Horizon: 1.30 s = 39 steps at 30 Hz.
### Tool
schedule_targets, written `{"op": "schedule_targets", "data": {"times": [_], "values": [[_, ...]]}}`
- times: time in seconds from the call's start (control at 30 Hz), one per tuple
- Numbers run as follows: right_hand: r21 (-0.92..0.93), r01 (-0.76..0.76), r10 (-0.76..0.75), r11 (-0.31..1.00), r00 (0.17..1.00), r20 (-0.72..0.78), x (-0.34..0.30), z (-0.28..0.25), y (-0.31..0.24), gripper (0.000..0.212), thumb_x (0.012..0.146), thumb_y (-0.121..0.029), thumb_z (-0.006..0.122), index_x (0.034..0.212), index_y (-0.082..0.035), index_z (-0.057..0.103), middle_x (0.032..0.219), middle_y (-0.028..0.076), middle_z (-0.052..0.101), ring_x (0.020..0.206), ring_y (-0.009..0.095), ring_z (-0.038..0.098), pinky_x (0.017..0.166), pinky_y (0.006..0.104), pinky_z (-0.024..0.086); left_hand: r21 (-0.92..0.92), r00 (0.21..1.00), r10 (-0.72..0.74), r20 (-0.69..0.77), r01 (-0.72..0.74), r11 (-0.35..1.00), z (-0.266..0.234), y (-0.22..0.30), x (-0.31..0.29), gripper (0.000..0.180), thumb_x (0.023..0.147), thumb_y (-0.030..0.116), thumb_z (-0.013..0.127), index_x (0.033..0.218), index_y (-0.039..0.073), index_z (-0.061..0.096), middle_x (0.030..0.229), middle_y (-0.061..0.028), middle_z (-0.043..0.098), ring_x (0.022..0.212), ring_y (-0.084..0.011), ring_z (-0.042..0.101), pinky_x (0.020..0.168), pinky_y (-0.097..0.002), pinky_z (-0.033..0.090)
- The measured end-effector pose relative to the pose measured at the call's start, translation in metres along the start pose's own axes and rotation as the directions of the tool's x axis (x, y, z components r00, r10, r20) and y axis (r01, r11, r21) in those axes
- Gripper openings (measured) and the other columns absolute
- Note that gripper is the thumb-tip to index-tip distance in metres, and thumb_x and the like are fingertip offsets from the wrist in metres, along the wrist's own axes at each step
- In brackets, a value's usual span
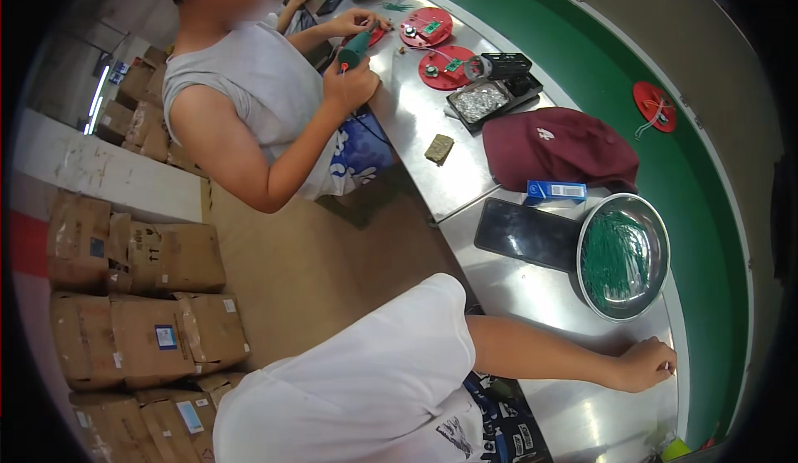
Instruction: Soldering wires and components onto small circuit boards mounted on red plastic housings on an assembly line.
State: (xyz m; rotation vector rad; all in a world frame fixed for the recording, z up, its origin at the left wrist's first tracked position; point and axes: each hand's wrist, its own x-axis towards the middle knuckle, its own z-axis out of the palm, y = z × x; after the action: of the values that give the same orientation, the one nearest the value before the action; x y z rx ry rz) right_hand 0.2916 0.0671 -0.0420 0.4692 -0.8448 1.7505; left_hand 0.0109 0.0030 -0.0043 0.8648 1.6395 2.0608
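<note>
The left hand (648, 365) curls on the metal table beside a bowl of green wires.
Its fingers fold inward near the belt-side edge, though I cannot tell whether they pinch anything; the right hand is out of view, its state unknown. The steel bowl (659, 265), with the green wires (611, 255) inside, sits just beyond the left hand, against one end of a dark phone (528, 235). Past these, a small blue-and-white box (555, 192) and a maroon cap (561, 149) crowd the table (582, 405), between the bowl and a black tray (522, 93). Farther along lie red discs (446, 67) with green boards, near a co-worker gripping a green power tool (356, 51). Alongside runs a green belt (702, 238), carrying another red disc (655, 106).
</note>
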Motion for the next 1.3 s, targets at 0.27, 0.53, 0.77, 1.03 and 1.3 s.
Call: {"op": "schedule_targets", "data": {"times": [0.27, 0.53, 0.77, 1.03, 1.3], "values": [[0.030, -0.042, 0.049, 0.999, 0.964, -0.261, -0.008, -0.001, -0.008, 0.041, 0.099, -0.040, 0.047, 0.083, -0.007, 0.064, 0.076, 0.002, 0.058, 0.064, 0.016, 0.054, 0.055, 0.0291, 0.045, 0.031, 0.999, 0.031, 0.023, -0.031, 0.999, -0.009, 0.008, 0.003, 0.009, 0.084, 0.004, 0.060, 0.077, 0.000, 0.061, 0.067, -0.0135, 0.066, 0.064, -0.0295, 0.065, 0.063, -0.0398, 0.051], [-0.812, -0.430, -0.515, 0.394, 0.629, -0.583, 0.005, 0.031, 0.017, 0.039, 0.096, -0.042, 0.050, 0.083, -0.007, 0.063, 0.076, 0.002, 0.057, 0.064, 0.017, 0.054, 0.053, 0.0292, 0.044, -0.082, 0.980, -0.044, 0.195, 0.061, 0.995, -0.016, 0.010, 0.009, 0.006, 0.093, 0.006, 0.050, 0.091, 0.002, 0.054, 0.064, -0.0111, 0.066, 0.059, -0.0254, 0.064, 0.062, -0.0390, 0.049], [-0.781, -0.388, -0.448, 0.489, 0.657, -0.606, -0.002, 0.043, -0.003, 0.046, 0.090, -0.051, 0.054, 0.075, -0.007, 0.056, 0.065, 0.002, 0.049, 0.053, 0.016, 0.047, 0.046, 0.0281, 0.039, -0.095, 0.938, -0.119, 0.327, 0.157, 0.983, -0.001, 0.001, -0.006, 0.006, 0.094, 0.006, 0.050, 0.099, 0.003, 0.052, 0.079, -0.0107, 0.068, 0.065, -0.0212, 0.062, 0.062, -0.0355, 0.051], [-0.593, -0.432, -0.397, 0.679, 0.463, -0.792, -0.026, 0.026, -0.026, 0.037, 0.098, -0.038, 0.049, 0.101, -0.004, 0.063, 0.081, 0.006, 0.058, 0.064, 0.019, 0.052, 0.054, 0.0288, 0.045, -0.009, 0.885, -0.233, 0.403, 0.258, 0.966, -0.005, 0.004, -0.014, 0.007, 0.095, 0.005, 0.050, 0.101, 0.004, 0.054, 0.073, -0.0063, 0.059, 0.059, -0.0143, 0.057, 0.056, -0.0312, 0.051], [-0.600, -0.422, -0.417, 0.680, 0.450, -0.790, 0.000, 0.058, -0.006, 0.047, 0.100, -0.042, 0.043, 0.105, 0.002, 0.059, 0.075, 0.007, 0.055, 0.050, 0.016, 0.047, 0.048, 0.0276, 0.040, -0.056, 0.882, -0.060, 0.467, 0.097, 0.994, -0.005, 0.008, -0.013, 0.006, 0.094, 0.006, 0.055, 0.099, 0.001, 0.055, 0.075, -0.0076, 0.058, 0.070, -0.0135, 0.053, 0.064, -0.0303, 0.044]]}}
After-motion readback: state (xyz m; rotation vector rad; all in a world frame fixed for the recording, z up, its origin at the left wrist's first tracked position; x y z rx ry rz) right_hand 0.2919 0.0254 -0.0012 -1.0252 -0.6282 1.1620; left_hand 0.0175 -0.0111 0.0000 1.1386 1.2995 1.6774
